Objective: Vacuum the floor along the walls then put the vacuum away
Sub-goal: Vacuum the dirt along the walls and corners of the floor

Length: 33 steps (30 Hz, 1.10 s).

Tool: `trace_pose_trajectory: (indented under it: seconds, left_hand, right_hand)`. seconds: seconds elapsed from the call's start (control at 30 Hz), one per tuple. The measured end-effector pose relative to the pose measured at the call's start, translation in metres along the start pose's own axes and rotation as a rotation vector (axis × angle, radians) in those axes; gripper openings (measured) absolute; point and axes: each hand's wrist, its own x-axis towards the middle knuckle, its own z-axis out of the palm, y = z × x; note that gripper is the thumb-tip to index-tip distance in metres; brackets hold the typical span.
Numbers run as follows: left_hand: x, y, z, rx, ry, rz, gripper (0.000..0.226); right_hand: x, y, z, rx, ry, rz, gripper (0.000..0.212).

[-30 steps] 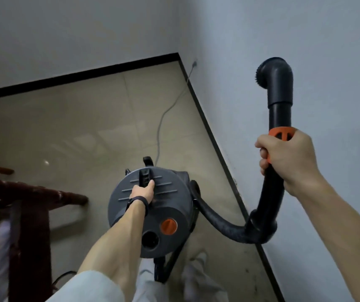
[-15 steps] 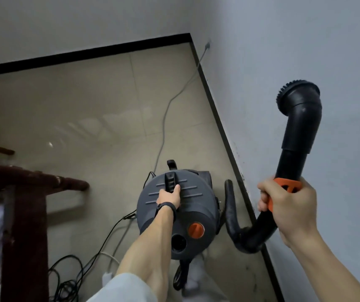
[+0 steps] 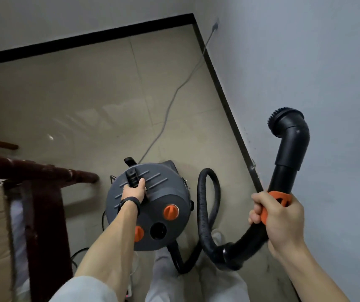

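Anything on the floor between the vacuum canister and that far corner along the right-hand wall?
Yes: a thin grey cable lies on the tiles from behind the vacuum canister up to a plug on the right-hand wall near the corner. The black hose loops between canister and skirting. Nothing else shows there.

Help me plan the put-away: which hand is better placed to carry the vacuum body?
Left. The left hand grips the carry handle on top of the vacuum body; the right hand is off to the side, holding the hose wand at its orange collar.
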Motion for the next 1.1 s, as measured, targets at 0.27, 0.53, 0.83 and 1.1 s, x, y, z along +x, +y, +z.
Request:
trace_pose_trajectory:
  seconds: [0.27,0.53,0.83,1.1]
  left_hand:
    - [0.003,-0.029,-0.056,0.119,-0.043,-0.003,0.07]
    - [-0.17,-0.039,-0.001,0.782,-0.505,0.813,0.085]
    - [-0.403,-0.126,0.124,1.264,-0.901,1.449,0.037]
    - [-0.55,-0.277,0.217,1.721,-0.967,1.548,0.027]
  right_hand:
    - [-0.053,0.061,0.05,0.086,0.094,0.037,0.023]
    - [-0.145,0.056,-0.018,0.385,0.372,-0.078,0.037]
    - [-0.303,0.047,-0.258,0.776,0.769,-0.343,0.026]
    - [-0.437,0.169,-0.437,1.021,1.08,-0.225,0.026]
